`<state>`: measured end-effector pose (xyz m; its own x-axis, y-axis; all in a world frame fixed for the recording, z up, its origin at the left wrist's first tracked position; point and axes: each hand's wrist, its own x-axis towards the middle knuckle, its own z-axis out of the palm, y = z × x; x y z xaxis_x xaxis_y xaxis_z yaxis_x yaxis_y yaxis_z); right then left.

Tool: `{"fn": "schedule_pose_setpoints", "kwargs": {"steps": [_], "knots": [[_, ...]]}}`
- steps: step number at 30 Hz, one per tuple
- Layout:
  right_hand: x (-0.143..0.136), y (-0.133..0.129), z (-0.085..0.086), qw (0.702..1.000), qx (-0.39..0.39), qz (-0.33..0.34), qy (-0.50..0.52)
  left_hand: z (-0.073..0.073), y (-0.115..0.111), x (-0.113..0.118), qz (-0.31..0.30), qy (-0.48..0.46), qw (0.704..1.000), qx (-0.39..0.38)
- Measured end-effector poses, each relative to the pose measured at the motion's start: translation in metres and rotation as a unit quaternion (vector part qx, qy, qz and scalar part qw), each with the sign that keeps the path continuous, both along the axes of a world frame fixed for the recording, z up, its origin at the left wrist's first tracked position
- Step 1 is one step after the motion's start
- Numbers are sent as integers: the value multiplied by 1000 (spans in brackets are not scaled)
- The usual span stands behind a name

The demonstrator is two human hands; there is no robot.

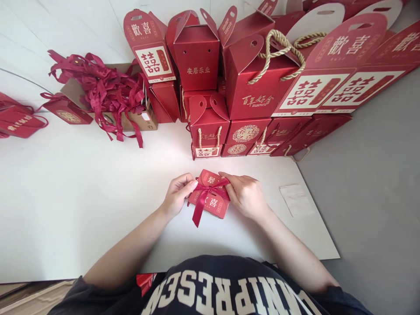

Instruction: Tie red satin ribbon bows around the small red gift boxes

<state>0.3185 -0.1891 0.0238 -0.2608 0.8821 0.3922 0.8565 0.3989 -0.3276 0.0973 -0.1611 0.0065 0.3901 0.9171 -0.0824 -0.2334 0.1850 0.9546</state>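
Note:
A small red gift box (219, 211) with pale printed characters sits on the white table in front of me. Tied across its top is a dark red ribbon (197, 212), with a knot near the middle and one tail hanging over the near side. At the box's left edge, my left hand (179, 192) pinches the ribbon between thumb and fingers. My right hand (246, 193) is closed on the ribbon at the right side, its thumb and index finger by the box's upper right edge. Its other fingers are curled and partly hidden.
Stacked red gift boxes (201, 57), some with gold rope handles, line the table's back. A cardboard box (151, 119) overflows with red ribbons (101, 94). Another red box (19, 122) stands far left. White paper (297, 200) lies right, near the grey wall (370, 183).

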Motion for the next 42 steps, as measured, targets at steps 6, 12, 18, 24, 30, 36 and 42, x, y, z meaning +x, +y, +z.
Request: {"fn": "schedule_pose_setpoints", "kwargs": {"steps": [6,12,18,24,30,36,42], "knots": [[-2,0,-7,998,-29,2,47,-3,-4,5,35,-48,998,-23],[-6,-1,-11,995,-58,-7,84,-5,-5,5,56,-65,996,-25],[-7,-3,-12,990,-83,-19,111,-10,-5,2,54,-58,996,-32],[-5,7,-6,982,-112,-14,151,-6,2,-4,38,-3,999,-5],[16,27,7,927,-215,22,307,9,7,-10,-66,96,992,43],[27,27,4,906,-204,-20,370,15,7,-6,-118,96,986,62],[21,27,1,896,-235,11,377,20,4,1,-41,120,991,27]]}}
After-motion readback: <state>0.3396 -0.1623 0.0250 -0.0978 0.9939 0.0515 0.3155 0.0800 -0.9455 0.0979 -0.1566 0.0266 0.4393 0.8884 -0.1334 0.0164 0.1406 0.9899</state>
